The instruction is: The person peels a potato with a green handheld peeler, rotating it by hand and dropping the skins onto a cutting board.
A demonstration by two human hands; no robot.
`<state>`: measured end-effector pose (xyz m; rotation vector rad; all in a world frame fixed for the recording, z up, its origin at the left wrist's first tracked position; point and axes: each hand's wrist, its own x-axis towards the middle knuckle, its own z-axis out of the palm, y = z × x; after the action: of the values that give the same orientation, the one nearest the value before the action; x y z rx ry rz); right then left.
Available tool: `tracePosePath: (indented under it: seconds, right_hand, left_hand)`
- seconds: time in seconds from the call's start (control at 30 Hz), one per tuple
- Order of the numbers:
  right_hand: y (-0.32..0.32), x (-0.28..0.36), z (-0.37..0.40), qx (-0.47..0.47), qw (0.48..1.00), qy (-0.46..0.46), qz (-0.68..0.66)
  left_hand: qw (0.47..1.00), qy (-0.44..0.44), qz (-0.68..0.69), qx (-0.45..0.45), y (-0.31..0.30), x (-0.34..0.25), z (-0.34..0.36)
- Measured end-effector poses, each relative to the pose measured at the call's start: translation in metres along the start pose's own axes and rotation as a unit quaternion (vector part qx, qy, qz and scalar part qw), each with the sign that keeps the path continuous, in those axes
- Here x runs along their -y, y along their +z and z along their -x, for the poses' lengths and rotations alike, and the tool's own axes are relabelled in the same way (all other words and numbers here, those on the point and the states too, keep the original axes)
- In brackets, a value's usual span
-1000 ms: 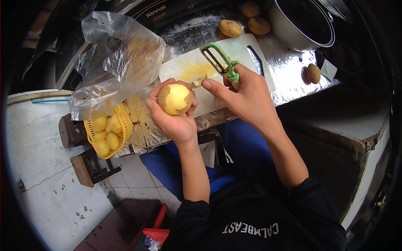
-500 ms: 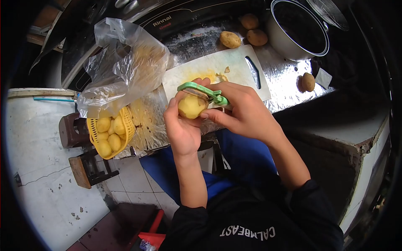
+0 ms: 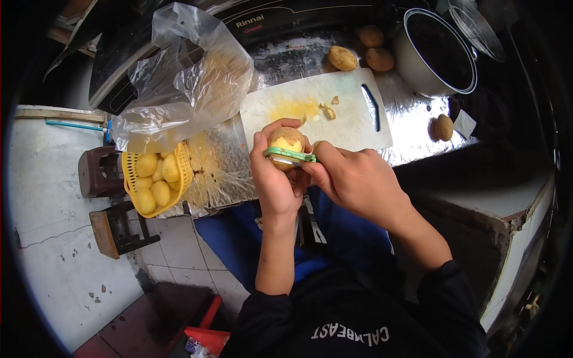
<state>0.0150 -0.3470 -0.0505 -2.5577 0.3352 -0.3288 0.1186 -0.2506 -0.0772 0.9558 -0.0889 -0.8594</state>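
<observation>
A partly peeled potato (image 3: pixel 287 138) is gripped in my left hand (image 3: pixel 276 185), brown skin showing on its far part and yellow flesh below. My right hand (image 3: pixel 361 179) is closed on a green peeler (image 3: pixel 292 155), its blade lying across the near side of the potato. Just beyond my hands lies a white cutting board (image 3: pixel 349 128) with a dark handle slot. Some peel (image 3: pixel 326 111) and a yellow stain are on the board. My right fingers hide most of the peeler's handle.
Several peeled potatoes fill a yellow basket (image 3: pixel 186 168) at the left, by a clear plastic bag (image 3: pixel 203 77). Unpeeled potatoes (image 3: pixel 342 58) lie behind the board. A pot (image 3: pixel 412 59) stands at the back right, near another potato (image 3: pixel 443 127) and a white packet (image 3: pixel 464 125).
The peeler has moved from the potato's far side to its near side. The potato has been turned, so brown skin now faces up. The whole view has shifted slightly.
</observation>
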Motion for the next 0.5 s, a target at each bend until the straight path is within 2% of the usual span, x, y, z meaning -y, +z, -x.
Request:
tracePosePath:
  seconds: [0.1,0.17,0.3,0.33,0.4,0.43,0.47,0.5]
  right_hand:
    - [-0.001,0.002,-0.001,0.008,1.000,0.002,0.000]
    - [0.001,0.002,-0.006,-0.008,1.000,0.008,-0.012]
    - [0.003,0.003,-0.010,-0.024,0.999,-0.006,-0.029]
    - [0.002,0.003,-0.009,-0.025,0.999,-0.006,-0.030]
    - [0.002,0.004,-0.008,-0.020,0.999,-0.002,-0.048]
    - [0.001,0.003,-0.011,-0.018,0.999,-0.002,-0.047]
    - [0.001,0.004,-0.017,-0.028,0.998,-0.005,-0.061]
    - [0.000,0.004,-0.019,-0.039,0.996,-0.006,-0.076]
  left_hand:
    - [0.998,0.032,-0.005,-0.048,0.005,0.008,0.000]
    - [0.991,0.096,-0.061,-0.072,0.001,0.017,-0.003]
    - [0.987,0.111,-0.031,-0.111,0.005,0.011,0.000]
    - [0.987,0.111,-0.032,-0.110,0.001,0.008,0.001]
    - [0.997,0.077,0.007,-0.030,-0.007,0.001,0.003]
    - [0.991,0.092,-0.026,-0.094,-0.001,0.004,0.002]
    - [0.992,0.089,-0.028,-0.090,0.007,0.005,0.001]
    - [0.984,0.122,-0.012,-0.127,0.014,0.006,0.000]
